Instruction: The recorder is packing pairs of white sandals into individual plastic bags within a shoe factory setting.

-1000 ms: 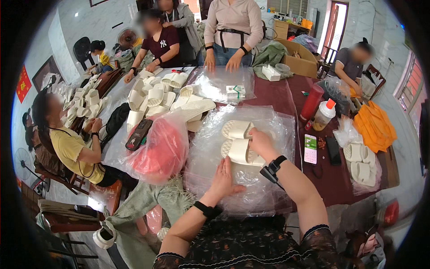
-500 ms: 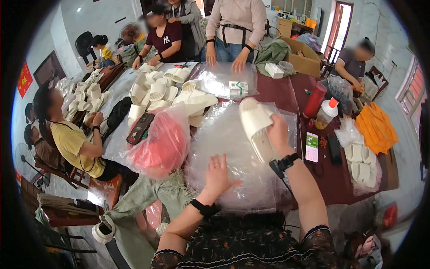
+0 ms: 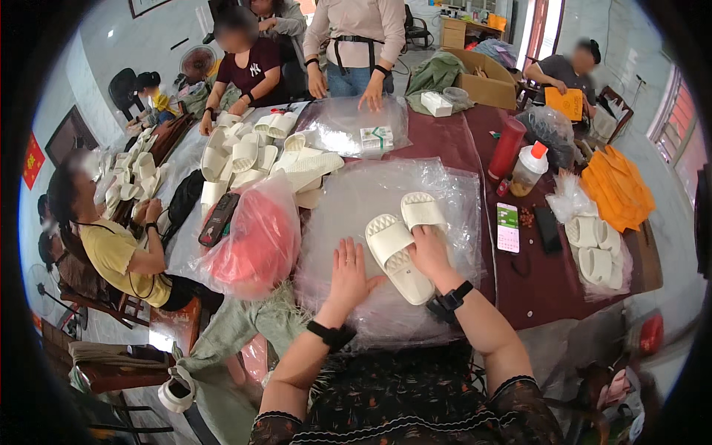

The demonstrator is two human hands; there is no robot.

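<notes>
A pair of cream slippers [image 3: 389,245] lies over a stack of see-through plastic bags [image 3: 334,208] in front of me. My right hand [image 3: 434,258] is closed on the pair, its fingertips hidden between the two straps. The left slipper sits a little nearer to me than the right one, and both have a quilted pattern. My left hand [image 3: 348,276] lies flat on the bags, left of the slippers, with fingers stretched and nothing in it.
Left of the bags sits a red-filled plastic bag [image 3: 259,245] with a dark case [image 3: 219,219] on it. Loose slippers [image 3: 245,156] are heaped beyond. On the right are a phone [image 3: 508,228], a bottle [image 3: 529,170], a red flask [image 3: 506,150] and orange bags [image 3: 615,189]. Co-workers surround the table.
My right hand has brought the slippers down and nearer; both now show side by side on the bags. My left hand has lowered onto the bags. A person at far right now holds something orange.
</notes>
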